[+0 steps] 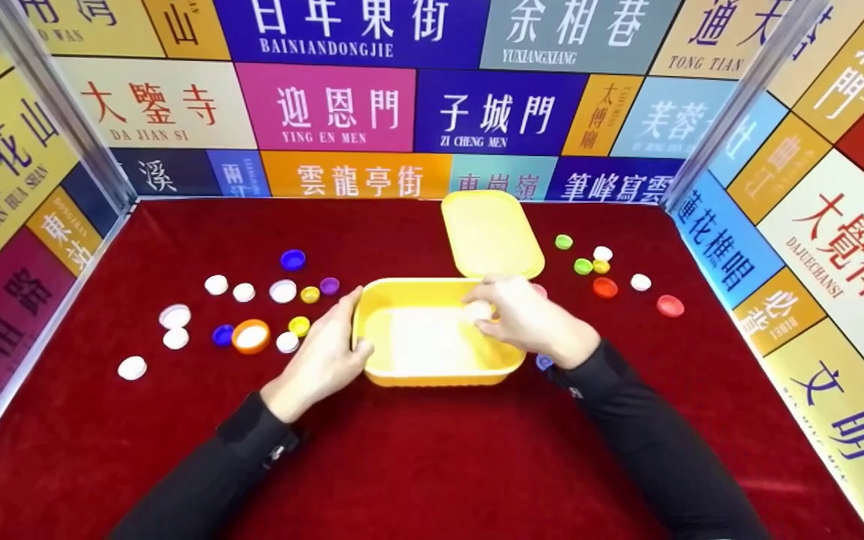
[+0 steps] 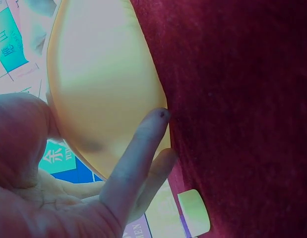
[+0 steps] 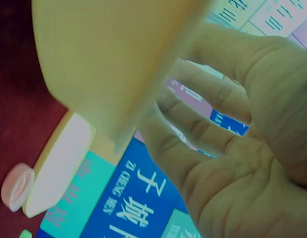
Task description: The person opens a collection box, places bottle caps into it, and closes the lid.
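A yellow plastic box (image 1: 439, 360), lidless and white-looking inside, stands in front of me. My left hand (image 1: 327, 352) grips its left side, thumb at the rim; in the left wrist view, fingers (image 2: 138, 158) lie along the outer wall (image 2: 108, 74). Over the right rim reaches my right hand (image 1: 522, 315), pinching what looks like a white bottle cap (image 1: 478, 311) inside the box. In the right wrist view, the wall (image 3: 103, 54) hides these fingertips and the cap. A pink cap (image 1: 539, 290) and a blue cap (image 1: 544, 361) peek out beside the right hand.
Behind the box lies its yellow lid (image 1: 492, 232). Left are several loose caps, including an orange one (image 1: 251, 337) and a dark blue one (image 1: 292, 260). A red cap (image 1: 605, 287) and others lie right. Printed panels (image 1: 327, 105) border the red cloth (image 1: 432, 465).
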Tool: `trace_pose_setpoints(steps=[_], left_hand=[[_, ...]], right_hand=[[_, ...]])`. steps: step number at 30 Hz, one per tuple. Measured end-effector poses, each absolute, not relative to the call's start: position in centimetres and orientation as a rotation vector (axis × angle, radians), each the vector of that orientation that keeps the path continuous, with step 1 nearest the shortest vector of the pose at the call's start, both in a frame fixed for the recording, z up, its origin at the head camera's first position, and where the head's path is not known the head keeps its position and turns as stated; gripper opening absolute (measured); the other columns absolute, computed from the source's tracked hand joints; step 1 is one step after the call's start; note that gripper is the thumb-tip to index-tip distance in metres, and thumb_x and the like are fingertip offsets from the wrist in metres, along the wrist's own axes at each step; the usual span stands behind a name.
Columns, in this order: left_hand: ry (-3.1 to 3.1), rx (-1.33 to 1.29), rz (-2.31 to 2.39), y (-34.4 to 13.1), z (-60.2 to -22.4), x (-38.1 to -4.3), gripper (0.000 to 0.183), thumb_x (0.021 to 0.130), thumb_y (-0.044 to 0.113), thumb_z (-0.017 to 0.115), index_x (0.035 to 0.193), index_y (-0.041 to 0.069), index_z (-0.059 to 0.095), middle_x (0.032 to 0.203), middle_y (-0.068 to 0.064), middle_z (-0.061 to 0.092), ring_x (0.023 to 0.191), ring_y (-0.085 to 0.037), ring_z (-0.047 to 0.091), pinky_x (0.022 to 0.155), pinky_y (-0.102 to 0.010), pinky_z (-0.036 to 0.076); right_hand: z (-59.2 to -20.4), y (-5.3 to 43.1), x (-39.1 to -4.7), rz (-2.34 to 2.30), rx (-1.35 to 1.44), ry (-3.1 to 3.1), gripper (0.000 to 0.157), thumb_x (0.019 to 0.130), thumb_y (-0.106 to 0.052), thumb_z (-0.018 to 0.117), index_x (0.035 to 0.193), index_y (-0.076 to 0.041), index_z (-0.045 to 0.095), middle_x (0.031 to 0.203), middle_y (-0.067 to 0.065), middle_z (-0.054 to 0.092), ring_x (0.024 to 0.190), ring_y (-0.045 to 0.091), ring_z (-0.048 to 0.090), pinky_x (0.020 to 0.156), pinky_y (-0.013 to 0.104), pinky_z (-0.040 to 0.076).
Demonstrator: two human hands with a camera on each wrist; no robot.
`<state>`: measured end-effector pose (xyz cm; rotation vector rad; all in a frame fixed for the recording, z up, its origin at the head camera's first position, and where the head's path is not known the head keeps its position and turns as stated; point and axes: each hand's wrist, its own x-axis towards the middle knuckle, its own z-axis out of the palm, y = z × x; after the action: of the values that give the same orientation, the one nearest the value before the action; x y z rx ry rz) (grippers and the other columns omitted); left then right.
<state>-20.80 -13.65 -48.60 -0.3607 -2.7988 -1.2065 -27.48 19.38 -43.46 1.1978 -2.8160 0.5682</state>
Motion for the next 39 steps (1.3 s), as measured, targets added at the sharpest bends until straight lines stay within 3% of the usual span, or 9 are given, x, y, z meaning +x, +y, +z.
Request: trace_pose_setpoints(steps=[5, 14, 28, 39], left_hand=[[-2.805, -0.371, -1.211, -13.7, -48.5, -20.9, 0.083, 0.104, 0.003, 0.071, 0.177, -0.009, 0.036, 0.178, -0.03, 0.051, 0.165, -0.042, 0.055, 0.139, -0.056, 0.044], [-2.792, -0.387, -1.22, -13.6, -48.5, -20.8, 0.083, 0.102, 0.0, 0.071, 0.177, -0.009, 0.035, 0.178, -0.031, 0.051, 0.165, -0.043, 0.055, 0.138, -0.057, 0.045], [-2.795, -0.374, -1.209, -13.8, -48.7, -20.7, 0.083, 0.102, 0.002, 0.071, 0.177, -0.009, 0.036, 0.178, -0.03, 0.051, 0.164, -0.042, 0.056, 0.138, -0.056, 0.045], [-2.801, -0.374, -1.205, -13.8, -48.6, -20.7, 0.083, 0.102, 0.002, 0.072, 0.177, -0.009, 0.036, 0.177, -0.031, 0.052, 0.164, -0.043, 0.056, 0.138, -0.056, 0.045]], right_hand=[[-44.0, 18.4, -27.6, 0.513, 1.243, -2.897, 0.028, 0.099, 0.0, 0.083, 0.127, 0.004, 0.085, 0.122, 0.023, 0.084, 0.116, 0.042, 0.076, 0.109, 0.058, 0.062], [-44.6, 18.1, -27.8, 0.497, 1.328, -2.874, 0.027, 0.096, 0.005, 0.076, 0.118, 0.001, 0.089, 0.116, 0.019, 0.088, 0.106, 0.04, 0.08, 0.102, 0.053, 0.066], [-44.3, 18.3, -27.6, 0.532, 1.29, -2.904, 0.029, 0.101, -0.006, 0.087, 0.129, 0.001, 0.085, 0.124, 0.021, 0.085, 0.115, 0.04, 0.076, 0.109, 0.057, 0.063], [-43.3, 19.8, -28.1, 0.693, 1.171, -2.775, 0.033, 0.101, -0.006, 0.087, 0.133, 0.002, 0.083, 0.122, 0.025, 0.082, 0.11, 0.043, 0.08, 0.1, 0.058, 0.069]])
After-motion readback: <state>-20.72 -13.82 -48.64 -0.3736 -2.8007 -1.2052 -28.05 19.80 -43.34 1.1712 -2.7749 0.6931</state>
